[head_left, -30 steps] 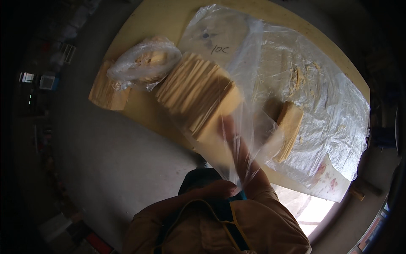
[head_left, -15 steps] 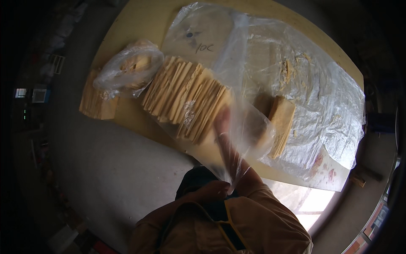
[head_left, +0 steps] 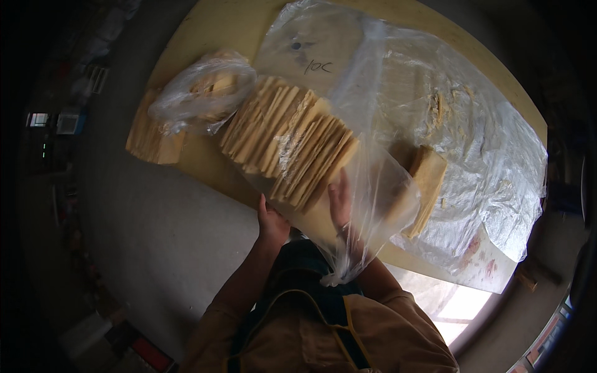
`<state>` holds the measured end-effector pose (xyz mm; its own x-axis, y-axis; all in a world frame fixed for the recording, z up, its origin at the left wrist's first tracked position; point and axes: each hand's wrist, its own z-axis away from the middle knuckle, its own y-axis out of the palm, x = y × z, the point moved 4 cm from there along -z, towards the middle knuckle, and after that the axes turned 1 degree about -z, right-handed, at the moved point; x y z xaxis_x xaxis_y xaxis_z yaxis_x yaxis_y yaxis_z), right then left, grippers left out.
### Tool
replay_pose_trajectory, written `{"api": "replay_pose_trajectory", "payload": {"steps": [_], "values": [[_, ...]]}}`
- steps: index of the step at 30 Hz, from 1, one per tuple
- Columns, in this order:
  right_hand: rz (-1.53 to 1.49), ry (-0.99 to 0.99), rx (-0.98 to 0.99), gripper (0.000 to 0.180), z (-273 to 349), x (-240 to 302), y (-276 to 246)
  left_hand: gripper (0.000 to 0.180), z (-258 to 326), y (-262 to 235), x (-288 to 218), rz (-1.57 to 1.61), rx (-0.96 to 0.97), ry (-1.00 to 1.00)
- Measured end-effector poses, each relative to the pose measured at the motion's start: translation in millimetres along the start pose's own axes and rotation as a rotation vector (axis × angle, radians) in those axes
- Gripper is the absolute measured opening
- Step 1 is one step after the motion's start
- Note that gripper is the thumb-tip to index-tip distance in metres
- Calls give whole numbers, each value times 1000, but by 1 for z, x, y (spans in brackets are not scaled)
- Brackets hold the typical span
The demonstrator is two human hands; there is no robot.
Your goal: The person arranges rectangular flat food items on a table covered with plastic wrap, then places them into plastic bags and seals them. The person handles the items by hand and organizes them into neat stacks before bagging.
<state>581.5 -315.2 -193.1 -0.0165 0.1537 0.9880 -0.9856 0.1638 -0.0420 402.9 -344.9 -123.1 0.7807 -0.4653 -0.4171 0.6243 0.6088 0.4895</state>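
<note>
While the row of thin tan sheets (head_left: 289,140) leans around the middle of the frame, sheets on edge like files in a drawer, it's pretty much all under a clear plastic bag (head_left: 380,177). Right hand (head_left: 339,200) is just below the row's right end, fingers uncurled and not wrapped around anything; can't tell if the fingertips actually touch the last sheet. Left hand (head_left: 272,225) is by the row's lower-left side, and whether it's pinching film or just resting there, no idea.

My read: the step in hand is steadying the bagged row from both sides. Next move probably calls for even pressure so the sheets don't fan out, plus minding the bag's loose tail (head_left: 341,270) draped by the right forearm.

Further out, a shorter stack (head_left: 430,183) sits right of center near a crinkled plastic sheet (head_left: 479,168), and another bundle (head_left: 152,137) with a crumpled bag (head_left: 177,102) is upper left, all on a yellowish tabletop (head_left: 205,31).
</note>
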Motion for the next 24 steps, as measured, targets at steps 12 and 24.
{"api": "replay_pose_trajectory", "payload": {"steps": [12, 24], "values": [[322, -221, 301, 119, -37, 5, -6, 72, -4, 5, 43, -526, -151, -129], [765, -150, 532, 32, 3, 35, -106, 62, 66, 21, 27, -817, -240, 63]]}}
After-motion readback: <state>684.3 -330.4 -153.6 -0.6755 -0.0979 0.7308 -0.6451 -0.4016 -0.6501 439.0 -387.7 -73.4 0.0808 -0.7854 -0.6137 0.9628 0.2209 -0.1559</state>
